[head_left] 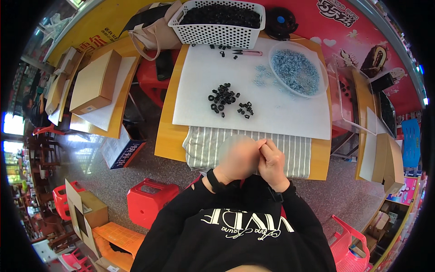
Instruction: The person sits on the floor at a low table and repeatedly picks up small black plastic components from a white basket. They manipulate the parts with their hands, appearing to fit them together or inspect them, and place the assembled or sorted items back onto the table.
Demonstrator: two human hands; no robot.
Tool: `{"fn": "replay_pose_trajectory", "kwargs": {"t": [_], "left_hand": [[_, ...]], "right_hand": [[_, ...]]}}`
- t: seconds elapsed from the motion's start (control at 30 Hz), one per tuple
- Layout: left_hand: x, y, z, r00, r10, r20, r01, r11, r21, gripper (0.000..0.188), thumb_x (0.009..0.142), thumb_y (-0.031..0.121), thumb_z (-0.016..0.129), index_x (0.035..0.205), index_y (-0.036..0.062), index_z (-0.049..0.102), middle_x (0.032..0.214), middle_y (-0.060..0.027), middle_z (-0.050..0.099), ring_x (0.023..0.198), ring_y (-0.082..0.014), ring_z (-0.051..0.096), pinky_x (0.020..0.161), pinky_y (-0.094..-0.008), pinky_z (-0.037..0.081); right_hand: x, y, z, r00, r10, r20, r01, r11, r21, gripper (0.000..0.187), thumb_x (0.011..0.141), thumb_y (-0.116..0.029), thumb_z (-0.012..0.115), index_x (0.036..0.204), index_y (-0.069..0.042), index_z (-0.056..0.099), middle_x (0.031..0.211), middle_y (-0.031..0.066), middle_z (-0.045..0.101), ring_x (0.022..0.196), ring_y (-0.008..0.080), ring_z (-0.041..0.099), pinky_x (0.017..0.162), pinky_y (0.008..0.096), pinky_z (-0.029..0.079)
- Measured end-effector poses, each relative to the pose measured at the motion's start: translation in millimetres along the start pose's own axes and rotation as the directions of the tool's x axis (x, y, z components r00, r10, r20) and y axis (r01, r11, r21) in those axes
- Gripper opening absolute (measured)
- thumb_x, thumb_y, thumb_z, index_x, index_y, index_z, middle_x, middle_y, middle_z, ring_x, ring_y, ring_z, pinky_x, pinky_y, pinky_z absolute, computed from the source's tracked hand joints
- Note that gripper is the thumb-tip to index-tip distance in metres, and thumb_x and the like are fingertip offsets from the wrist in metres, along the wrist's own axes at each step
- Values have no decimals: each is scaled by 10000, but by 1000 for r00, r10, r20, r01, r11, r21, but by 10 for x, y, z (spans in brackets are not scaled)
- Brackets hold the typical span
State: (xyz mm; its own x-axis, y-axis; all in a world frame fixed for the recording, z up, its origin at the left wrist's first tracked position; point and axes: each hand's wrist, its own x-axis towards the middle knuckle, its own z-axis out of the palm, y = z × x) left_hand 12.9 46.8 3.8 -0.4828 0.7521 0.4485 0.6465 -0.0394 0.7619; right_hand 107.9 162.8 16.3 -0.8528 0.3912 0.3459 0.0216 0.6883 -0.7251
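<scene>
My two hands meet over the front edge of the table, above a grey-and-white striped cloth point(204, 147). A blur covers my left hand point(236, 158), so its fingers do not show. My right hand point(273, 159) is closed in a pinch beside it; whatever is between its fingertips is hidden or too small to name. Beyond them, on a white mat point(192, 97), lie a pile of small black ring-like parts point(222, 96) and a smaller black cluster point(246, 109). At the far right a round clear tray point(275, 56) holds many tiny pale-blue pieces point(297, 71), some scattered beside it.
A white perforated basket point(215, 38) full of black parts stands at the back. Pink-handled snips point(248, 53) lie before it. A dark round object point(281, 21) and a beige bag point(156, 31) flank the basket. Red stools point(152, 201) and cardboard boxes point(96, 81) stand around the table.
</scene>
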Motion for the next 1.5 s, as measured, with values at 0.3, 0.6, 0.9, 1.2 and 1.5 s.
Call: {"fn": "replay_pose_trajectory", "kwargs": {"t": [0.3, 0.6, 0.9, 1.2, 1.5], "left_hand": [[-28, 21, 23, 999, -31, 18, 29, 997, 67, 476, 728, -48, 583, 1201, -15, 617, 854, -122, 598, 779, -310, 598, 685, -383, 511], [-40, 57, 50, 999, 12, -36, -6, 987, 160, 490, 692, -62, 613, 1178, -13, 632, 817, -114, 599, 732, -296, 599, 647, -378, 505], [-47, -66, 20, 937, -348, 12, 308, 813, -494, 308, 848, -55, 624, 1151, -16, 656, 893, -87, 670, 765, -177, 635, 654, -281, 500], [-121, 65, -274, 814, -487, 318, 399, 69, -914, 246, 937, 24, 636, 1180, -13, 649, 1009, -103, 699, 861, -134, 646, 744, -255, 533], [-125, 162, -273, 770, -548, 328, 446, 94, -890, 277, 983, 50, 569, 1247, -1, 632, 1117, -114, 691, 930, -136, 653, 821, -276, 532]], "right_hand": [[-69, 65, 63, 992, -123, -9, 120, 980, -160, 159, 761, 2, 666, 907, -16, 606, 849, 115, 571, 627, 315, 608, 513, 398, 460], [-58, -21, 57, 991, -125, -46, 117, 981, -153, 102, 771, 51, 624, 825, -19, 574, 786, 126, 542, 613, 342, 588, 503, 406, 437], [-52, 135, -42, 998, 33, 49, -41, 984, 176, 58, 931, -56, 617, 964, -11, 604, 804, 78, 581, 605, 217, 563, 553, 317, 437], [-37, -222, -218, 986, 101, 132, -154, 854, 496, 82, 895, -58, 694, 913, 13, 657, 773, 51, 602, 640, 100, 562, 565, 246, 434], [-13, -217, -142, 1000, 1, 0, -1, 948, 319, 75, 846, 11, 703, 867, 2, 632, 714, 76, 559, 568, 143, 536, 514, 277, 416]]}}
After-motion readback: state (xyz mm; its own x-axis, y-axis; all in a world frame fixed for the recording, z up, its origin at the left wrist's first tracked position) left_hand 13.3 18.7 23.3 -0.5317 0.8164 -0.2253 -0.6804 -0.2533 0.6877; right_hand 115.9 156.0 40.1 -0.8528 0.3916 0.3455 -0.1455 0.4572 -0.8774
